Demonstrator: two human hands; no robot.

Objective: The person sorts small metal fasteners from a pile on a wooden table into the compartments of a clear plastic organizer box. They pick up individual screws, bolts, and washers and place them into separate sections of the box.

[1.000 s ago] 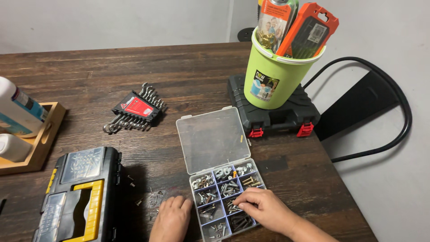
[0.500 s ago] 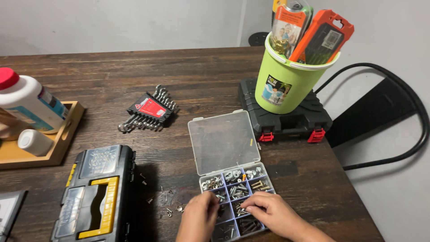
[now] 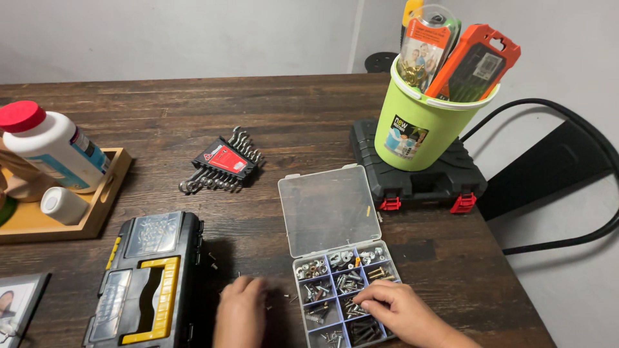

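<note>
the left hand (image 3: 240,310) lies palm down on the dark wooden table (image 3: 309,116) at the near edge, fingers curled loosely and resting beside a few loose screws (image 3: 284,298) scattered on the wood; it clamps nothing that can be seen. the right hand (image 3: 394,308) rests over the near right compartments of the clear parts organiser (image 3: 345,290), fingertips drawn together down among the small metal fasteners; whether a piece is pinched between them cannot be told. the organiser sits near the front edge, between the two hands and slightly right of centre, with its transparent lid (image 3: 329,209) swung open and lying flat on the table behind the tray. its compartments hold sorted screws, nuts and washers.

just left of the left hand stands a black toolbox (image 3: 145,277) with a yellow handle and clear lid pockets. at the near left corner a framed picture (image 3: 19,306) shows partly.

further back, left of centre, a set of wrenches (image 3: 222,166) lies in a black and red holder. at the left edge a wooden tray (image 3: 106,196) carries a white bottle with a red cap (image 3: 51,145) and a small white container (image 3: 63,205).

to the right, behind the organiser, a black tool case (image 3: 419,177) with red latches supports a lime green bucket (image 3: 422,125) holding packaged tools. a black chair (image 3: 561,174) stands beyond the table's right edge.
</note>
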